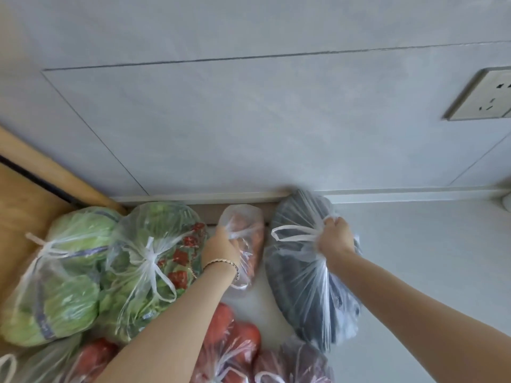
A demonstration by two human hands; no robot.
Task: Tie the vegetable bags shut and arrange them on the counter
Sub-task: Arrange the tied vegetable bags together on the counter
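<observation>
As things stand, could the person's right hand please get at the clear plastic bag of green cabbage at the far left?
Probably not. The right hand grips the dark vegetable bag's tied top, and the left forearm and leafy-greens bag lie across the way to the cabbage bag.

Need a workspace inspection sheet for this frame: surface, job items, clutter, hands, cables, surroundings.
Surface: pale grey counter, bare on the right.
Job's things: cabbage bag and leafy greens bag knotted at left; small carrot bag and dark vegetable bag by the wall; tomato bags at the near edge.
Clutter: nothing seen.
Hands: left hand grips the carrot bag's top; right hand holds the dark bag's gathered handles.
Cables: nothing seen.
Surroundings: grey tiled wall, wall socket, wooden panel at left.
</observation>
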